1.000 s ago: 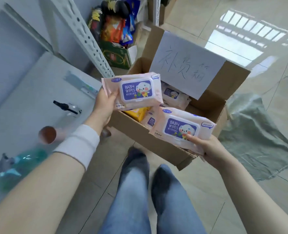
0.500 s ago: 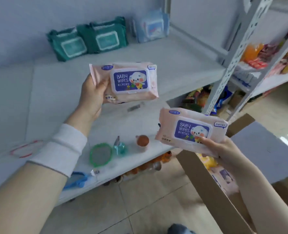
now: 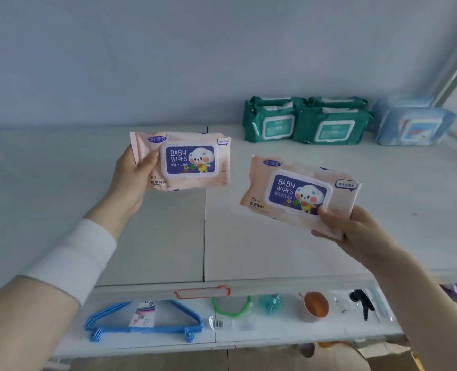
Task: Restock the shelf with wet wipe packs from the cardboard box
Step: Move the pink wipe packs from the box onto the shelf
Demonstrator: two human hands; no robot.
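My left hand (image 3: 131, 180) grips the left end of a pink baby wipes pack (image 3: 192, 159), label facing me, held above the grey shelf (image 3: 262, 250). My right hand (image 3: 353, 228) holds a second pink baby wipes pack (image 3: 294, 191) by its lower right corner, tilted, a little lower and to the right of the first. Both packs hang in the air over the shelf board, apart from each other. Only a corner of the cardboard box (image 3: 382, 352) shows at the bottom right.
Green wipe packs (image 3: 305, 121) and blue wipe packs (image 3: 415, 124) stand at the shelf's back right against the wall. On the lower shelf lie blue hangers (image 3: 141, 322), a green ring (image 3: 232, 306), an orange cup (image 3: 315, 306) and a black sprayer (image 3: 361, 301).
My view swung from the box up to the shelf. Both hands carried their packs from over the box to in front of the shelf, now level with its board.
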